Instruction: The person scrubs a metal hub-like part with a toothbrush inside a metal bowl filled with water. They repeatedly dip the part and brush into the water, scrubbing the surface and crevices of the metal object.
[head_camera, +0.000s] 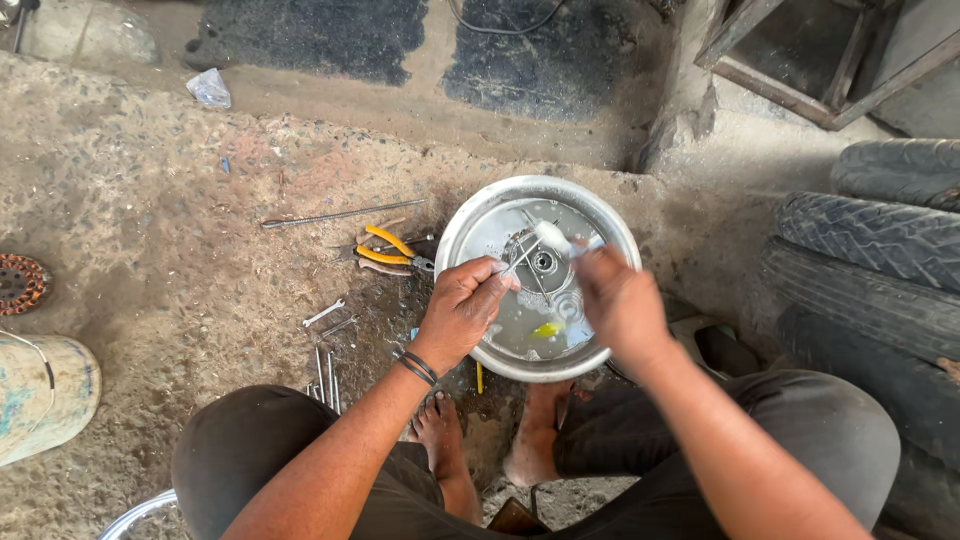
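Fingers of the left hand (462, 308) curl inward and pinch a thin metal rod (520, 262), whose free end slants up and to the right toward the middle of the basin (470, 225). The knuckles face upward, the wrist is bent slightly down, and dark bands (418, 368) circle the wrist. The forearm runs down and to the left toward the knee.

Fingers of the right hand (622, 302) are closed around a brush handle, the whitish brush head (552, 236) projecting beyond them; it is blurred, so the exact grip of each finger cannot be told. The back of this hand faces the camera, and the forearm descends to the lower right.

Both hands are held over the round metal basin, which stands on the ground just in front of the bare feet (445, 430). It holds cloudy liquid, small metal parts around a central hub (543, 262), and a yellow piece (546, 329).

Left of the basin lie yellow-handled pliers (392, 252), a long threaded rod (340, 214) and several small wrenches (324, 345). Tyres (870, 260) are stacked at the right; a bucket (45, 395) lies at the far left.
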